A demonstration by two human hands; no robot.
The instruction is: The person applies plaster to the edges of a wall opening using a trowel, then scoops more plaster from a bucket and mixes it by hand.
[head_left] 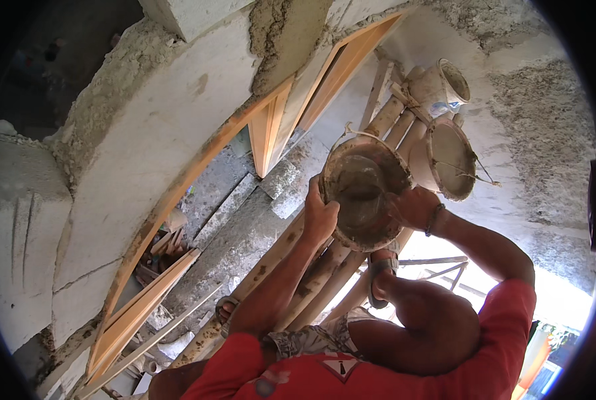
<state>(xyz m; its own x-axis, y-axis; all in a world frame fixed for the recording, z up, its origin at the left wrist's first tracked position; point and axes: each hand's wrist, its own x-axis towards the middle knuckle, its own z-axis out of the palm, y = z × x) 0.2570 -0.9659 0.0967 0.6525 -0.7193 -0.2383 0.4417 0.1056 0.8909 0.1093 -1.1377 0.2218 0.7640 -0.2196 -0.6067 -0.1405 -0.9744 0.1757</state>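
Note:
A round bucket [364,177] with wet grey mortar and a rope handle tilts toward me at the centre, over bamboo poles. My left hand [321,213] grips its left rim. My right hand [414,210] reaches into the bucket from the right, its fingers curled at the mortar; what they hold, if anything, is hidden. Just behind, to the right, are a second bucket [448,157] filled with grey material, with a string across it, and a pale pail [438,87].
Bamboo poles [274,250] form a platform under my sandalled feet. A plastered wall [151,127] with wooden-lined openings [268,133] runs along the left. A rough concrete wall [524,133] is at the right. Below lie a grey floor [238,213] with boards and debris.

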